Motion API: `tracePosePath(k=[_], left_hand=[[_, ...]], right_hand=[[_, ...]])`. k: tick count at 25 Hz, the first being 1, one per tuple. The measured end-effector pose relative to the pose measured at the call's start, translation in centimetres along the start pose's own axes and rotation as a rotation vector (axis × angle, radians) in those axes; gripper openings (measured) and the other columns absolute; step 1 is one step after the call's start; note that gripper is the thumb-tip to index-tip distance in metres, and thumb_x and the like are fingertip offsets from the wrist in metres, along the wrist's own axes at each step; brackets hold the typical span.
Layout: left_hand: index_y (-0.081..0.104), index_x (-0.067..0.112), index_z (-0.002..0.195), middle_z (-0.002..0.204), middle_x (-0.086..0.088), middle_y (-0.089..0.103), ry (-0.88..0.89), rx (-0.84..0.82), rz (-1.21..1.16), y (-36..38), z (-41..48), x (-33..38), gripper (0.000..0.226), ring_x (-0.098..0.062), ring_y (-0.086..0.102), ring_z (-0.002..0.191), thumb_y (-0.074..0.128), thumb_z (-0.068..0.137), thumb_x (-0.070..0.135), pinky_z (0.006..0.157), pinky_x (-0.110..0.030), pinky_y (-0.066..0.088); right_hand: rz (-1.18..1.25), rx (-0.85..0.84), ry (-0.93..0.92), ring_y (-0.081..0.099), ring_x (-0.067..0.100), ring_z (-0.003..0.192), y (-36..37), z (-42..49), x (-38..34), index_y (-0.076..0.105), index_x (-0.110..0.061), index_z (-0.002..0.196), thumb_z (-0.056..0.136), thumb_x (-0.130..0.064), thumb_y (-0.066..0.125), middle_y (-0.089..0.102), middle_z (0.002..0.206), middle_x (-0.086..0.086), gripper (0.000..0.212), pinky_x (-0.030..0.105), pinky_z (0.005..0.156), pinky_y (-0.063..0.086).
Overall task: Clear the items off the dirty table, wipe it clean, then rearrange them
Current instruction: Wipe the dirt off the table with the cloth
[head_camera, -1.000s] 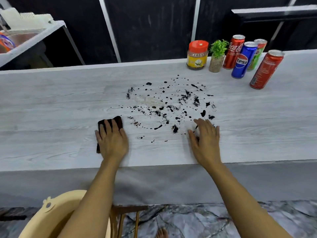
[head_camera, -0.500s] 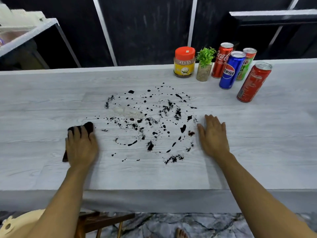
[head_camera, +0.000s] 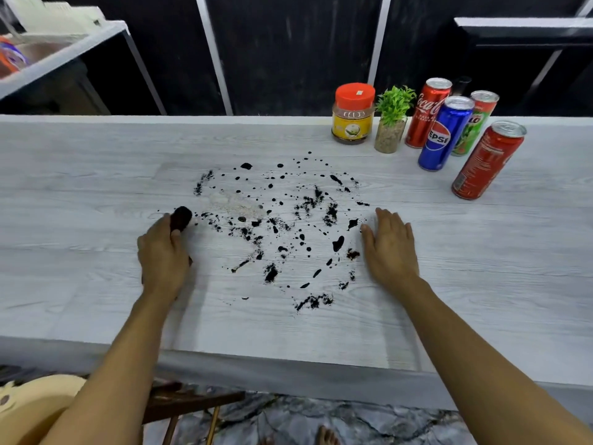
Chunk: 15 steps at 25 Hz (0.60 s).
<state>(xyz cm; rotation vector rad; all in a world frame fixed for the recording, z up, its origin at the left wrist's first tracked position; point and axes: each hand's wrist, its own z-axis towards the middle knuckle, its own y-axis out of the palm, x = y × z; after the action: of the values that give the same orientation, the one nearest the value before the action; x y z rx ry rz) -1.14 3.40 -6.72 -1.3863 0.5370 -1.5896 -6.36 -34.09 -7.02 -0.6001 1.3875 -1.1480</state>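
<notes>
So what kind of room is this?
Probably a home kitchen or dining corner: a long wood-look table holding soda cans, a food jar, and a shelf with a sink-like basin behind.

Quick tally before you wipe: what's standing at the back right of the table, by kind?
Drink cans: 4, two red, one blue, one green
Jars with an orange lid: 1
Small potted plants: 1
Total: 6

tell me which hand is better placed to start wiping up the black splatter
Left. The left hand already grips the dark brown cloth at the left edge of the black splatter. The right hand lies flat and empty on the pale wood-grain table.
</notes>
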Motion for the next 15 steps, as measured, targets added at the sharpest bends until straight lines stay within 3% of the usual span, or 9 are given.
tracePosePath(k=[2,5,7,10,12,15], left_hand=[[0.048,-0.013,0.127,0.13,-0.037,0.047,-0.041,-0.057,0.168,0.4,1.4,-0.9,0.042,-0.052,0.04,0.121,0.035,0.097,0.013,0.105,-0.057,0.031],[0.047,-0.015,0.129,0.136,-0.035,0.045,0.165,-0.109,0.137,3.2,-2.6,3.6,0.04,-0.049,0.039,0.128,0.037,0.098,0.009,0.114,-0.05,0.026],[0.054,-0.005,0.129,0.136,-0.025,0.051,0.227,-0.122,-0.001,3.4,-5.2,6.2,0.035,-0.042,0.042,0.123,0.045,0.097,0.003,0.107,-0.045,0.032],[0.062,0.003,0.123,0.121,-0.019,0.058,0.196,-0.017,-0.042,1.9,-3.6,4.6,0.033,-0.036,0.044,0.109,0.049,0.093,0.0,0.095,-0.033,0.033],[0.059,0.006,0.126,0.124,-0.022,0.054,0.107,0.066,0.039,0.8,0.2,1.2,0.034,-0.039,0.044,0.113,0.047,0.094,0.008,0.099,-0.039,0.032],[0.042,0.003,0.139,0.141,-0.027,0.039,-0.041,-0.055,0.262,1.5,5.5,-2.0,0.045,-0.045,0.03,0.13,0.036,0.101,0.025,0.109,-0.055,0.024]], right_hand=[[-0.037,-0.004,-0.018,0.024,0.028,0.14,0.3,0.6,-0.1,0.028,-0.006,0.144,0.1,-0.041,0.026,0.036,0.148,0.014,0.057,0.045,0.118,0.012],[-0.027,0.015,-0.023,0.027,0.028,0.14,0.3,0.5,-0.2,0.029,-0.005,0.144,0.1,-0.04,0.026,0.038,0.147,0.014,0.056,0.044,0.119,0.012],[0.022,0.039,-0.031,0.03,0.028,0.138,0.4,0.4,0.0,0.032,-0.005,0.142,0.1,-0.039,0.028,0.041,0.144,0.014,0.054,0.043,0.118,0.014],[0.104,0.078,-0.018,0.039,0.031,0.13,0.2,0.7,0.3,0.037,-0.005,0.138,0.1,-0.036,0.034,0.048,0.137,0.014,0.049,0.046,0.115,0.021],[0.085,0.086,-0.016,0.04,0.031,0.128,0.3,1.1,0.1,0.038,-0.006,0.137,0.1,-0.035,0.034,0.049,0.135,0.015,0.048,0.048,0.113,0.023],[0.039,0.063,0.0,0.034,0.029,0.134,0.8,1.8,-0.4,0.035,-0.009,0.139,0.1,-0.038,0.03,0.045,0.139,0.012,0.049,0.046,0.117,0.015]])
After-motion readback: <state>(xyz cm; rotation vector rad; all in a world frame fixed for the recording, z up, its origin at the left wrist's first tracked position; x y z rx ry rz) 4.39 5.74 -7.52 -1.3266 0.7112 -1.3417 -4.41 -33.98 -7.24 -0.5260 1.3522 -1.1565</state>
